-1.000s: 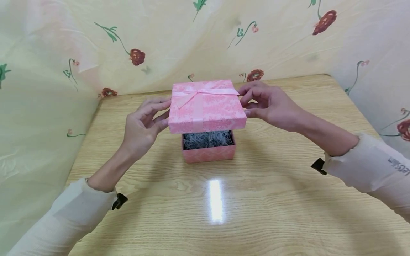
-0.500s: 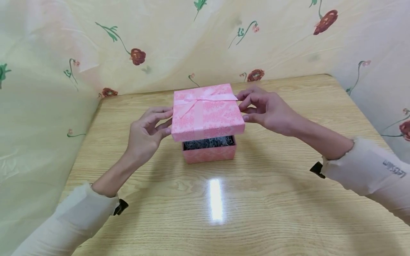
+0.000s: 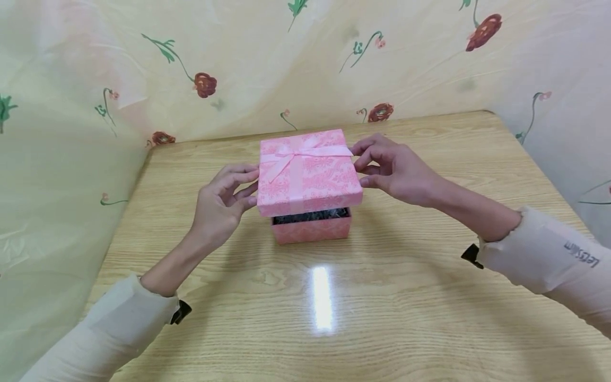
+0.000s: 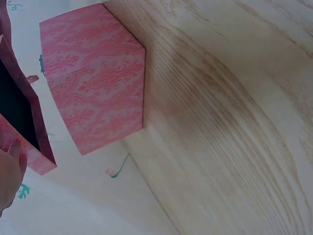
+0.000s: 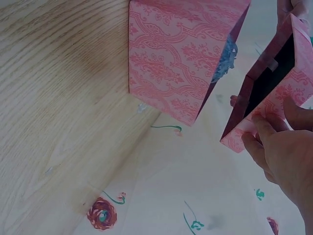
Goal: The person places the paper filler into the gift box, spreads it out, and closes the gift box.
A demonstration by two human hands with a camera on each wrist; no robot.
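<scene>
A pink patterned lid [image 3: 307, 172] with a ribbon bow hangs just above a matching pink box [image 3: 311, 229] on the wooden table [image 3: 406, 297]. My left hand [image 3: 226, 201] grips the lid's left edge, and my right hand [image 3: 389, 164] pinches its right edge. Grey shredded paper [image 3: 310, 215] shows in the narrow gap under the lid. In the left wrist view the box [image 4: 95, 78] stands beside the lid's rim [image 4: 29, 127]. The right wrist view shows the box [image 5: 181, 54], the lid [image 5: 266, 88] and my fingertips [image 5: 266, 132] on the lid.
Cream sheeting with red flowers [image 3: 205, 84] walls the table on the left, back and right. A bright glare spot [image 3: 322, 297] lies on the wood in front of the box.
Both hands have lowered the lid toward the box. The gap showing the shredded paper has shrunk to a thin strip.
</scene>
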